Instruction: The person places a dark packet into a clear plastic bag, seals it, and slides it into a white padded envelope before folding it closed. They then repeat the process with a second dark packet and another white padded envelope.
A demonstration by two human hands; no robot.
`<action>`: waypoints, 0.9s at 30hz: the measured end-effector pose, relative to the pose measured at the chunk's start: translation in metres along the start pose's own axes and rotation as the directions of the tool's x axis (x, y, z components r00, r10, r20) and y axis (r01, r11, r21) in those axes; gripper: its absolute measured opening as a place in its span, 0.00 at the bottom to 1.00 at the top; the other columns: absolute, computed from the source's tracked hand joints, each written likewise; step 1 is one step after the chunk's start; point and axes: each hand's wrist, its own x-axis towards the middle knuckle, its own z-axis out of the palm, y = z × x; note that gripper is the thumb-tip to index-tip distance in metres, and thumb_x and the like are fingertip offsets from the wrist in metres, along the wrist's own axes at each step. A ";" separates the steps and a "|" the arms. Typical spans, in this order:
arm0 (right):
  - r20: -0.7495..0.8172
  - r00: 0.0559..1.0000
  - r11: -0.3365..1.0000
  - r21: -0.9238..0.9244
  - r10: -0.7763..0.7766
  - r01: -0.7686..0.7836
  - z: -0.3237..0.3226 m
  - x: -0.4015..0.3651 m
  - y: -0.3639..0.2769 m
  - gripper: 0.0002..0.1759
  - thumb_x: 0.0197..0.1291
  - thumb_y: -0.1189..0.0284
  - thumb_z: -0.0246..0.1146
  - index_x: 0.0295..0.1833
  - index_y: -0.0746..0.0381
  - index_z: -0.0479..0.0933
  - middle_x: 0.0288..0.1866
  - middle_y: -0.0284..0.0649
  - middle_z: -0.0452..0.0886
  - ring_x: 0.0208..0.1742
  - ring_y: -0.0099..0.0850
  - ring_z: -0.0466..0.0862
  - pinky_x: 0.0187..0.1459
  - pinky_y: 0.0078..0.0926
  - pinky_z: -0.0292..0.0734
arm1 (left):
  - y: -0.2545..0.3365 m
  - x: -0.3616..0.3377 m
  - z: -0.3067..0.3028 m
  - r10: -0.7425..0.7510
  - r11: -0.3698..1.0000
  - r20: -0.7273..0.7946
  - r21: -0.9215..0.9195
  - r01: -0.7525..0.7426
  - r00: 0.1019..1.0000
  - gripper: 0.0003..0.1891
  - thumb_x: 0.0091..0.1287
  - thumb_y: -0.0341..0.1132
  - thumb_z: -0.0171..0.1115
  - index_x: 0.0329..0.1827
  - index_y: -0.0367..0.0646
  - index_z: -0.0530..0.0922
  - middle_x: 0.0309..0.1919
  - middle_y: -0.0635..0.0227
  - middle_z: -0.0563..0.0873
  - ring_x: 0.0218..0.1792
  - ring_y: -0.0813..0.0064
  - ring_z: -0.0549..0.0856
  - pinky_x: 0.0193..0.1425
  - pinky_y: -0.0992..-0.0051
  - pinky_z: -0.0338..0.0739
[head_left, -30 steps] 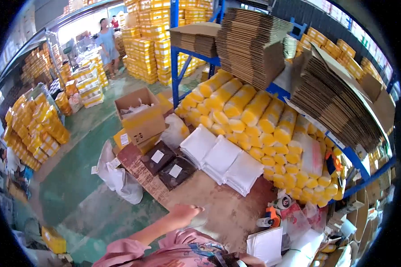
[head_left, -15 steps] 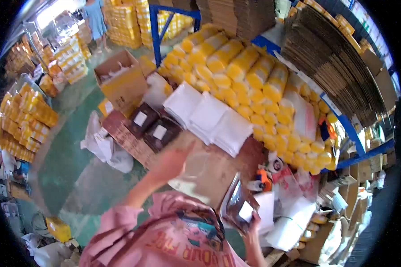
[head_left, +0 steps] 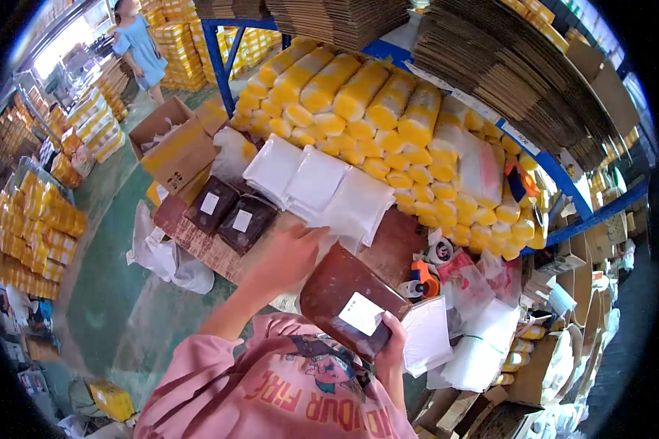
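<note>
My right hand (head_left: 392, 340) grips the near right corner of a dark brown rectangular package (head_left: 337, 293) with a white label, its thumb lying over the label's edge. The package is tilted and shiny, held in front of my chest. My left hand (head_left: 289, 256) reaches over the table, its fingers pinched at the near edge of a clear plastic bag (head_left: 350, 240). Beyond it lie white folded plastic bags (head_left: 315, 181) in overlapping stacks. Two more dark packages with white labels, one brown package (head_left: 214, 205) and another brown package (head_left: 247, 223), rest left of them.
Yellow-and-white rolls (head_left: 388, 110) are piled behind the table (head_left: 399, 245) under a blue rack (head_left: 556, 172). Flat cardboard (head_left: 505, 80) is stacked on it. An open carton (head_left: 172, 150) stands at left. An orange tape dispenser (head_left: 423, 278) lies at right. A person (head_left: 140, 47) stands far back.
My right hand has raised the brown package and brought it left, turning its broad face up. My left hand has shifted toward the white bags. The view has turned slightly.
</note>
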 end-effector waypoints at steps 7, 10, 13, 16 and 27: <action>0.072 0.992 0.989 0.115 -0.106 0.097 0.015 0.003 -0.006 0.21 0.64 0.65 0.58 0.53 0.73 0.74 0.49 0.50 0.83 0.49 0.37 0.84 0.50 0.35 0.81 | 0.031 -0.012 -0.015 0.000 0.994 0.072 0.106 -0.007 0.997 0.23 0.60 0.25 0.56 0.60 0.42 0.75 0.47 0.59 0.84 0.48 0.57 0.83 0.49 0.64 0.82; 0.043 0.991 0.983 0.140 -0.123 0.116 0.014 0.008 -0.004 0.21 0.65 0.65 0.58 0.54 0.72 0.74 0.51 0.48 0.82 0.50 0.36 0.84 0.51 0.35 0.80 | 0.037 -0.017 -0.015 -0.141 0.955 0.292 0.292 0.052 0.946 0.26 0.60 0.26 0.54 0.65 0.40 0.70 0.55 0.61 0.82 0.51 0.60 0.81 0.46 0.62 0.83; 0.025 0.994 0.992 0.076 -0.103 0.101 0.026 0.003 -0.006 0.19 0.66 0.61 0.56 0.54 0.63 0.75 0.49 0.40 0.83 0.48 0.34 0.83 0.47 0.34 0.79 | 0.019 -0.027 0.010 0.088 0.953 0.186 0.271 -0.138 0.978 0.30 0.60 0.27 0.55 0.69 0.37 0.65 0.58 0.59 0.79 0.54 0.57 0.78 0.51 0.65 0.81; 0.054 0.988 0.984 0.112 -0.146 0.140 0.017 0.018 0.008 0.22 0.66 0.57 0.56 0.57 0.62 0.74 0.51 0.39 0.82 0.47 0.35 0.82 0.38 0.37 0.79 | 0.018 -0.025 0.021 -0.022 0.960 0.350 0.270 -0.078 0.936 0.36 0.59 0.24 0.55 0.73 0.34 0.57 0.67 0.54 0.71 0.61 0.51 0.73 0.60 0.65 0.78; 0.263 0.953 0.983 0.139 -0.153 0.120 0.005 0.048 0.025 0.33 0.69 0.51 0.54 0.71 0.60 0.62 0.68 0.38 0.71 0.66 0.35 0.72 0.66 0.39 0.66 | 0.053 -0.026 0.049 0.288 0.942 0.189 0.120 -0.313 0.939 0.29 0.57 0.28 0.59 0.65 0.33 0.70 0.69 0.58 0.70 0.54 0.63 0.75 0.52 0.69 0.79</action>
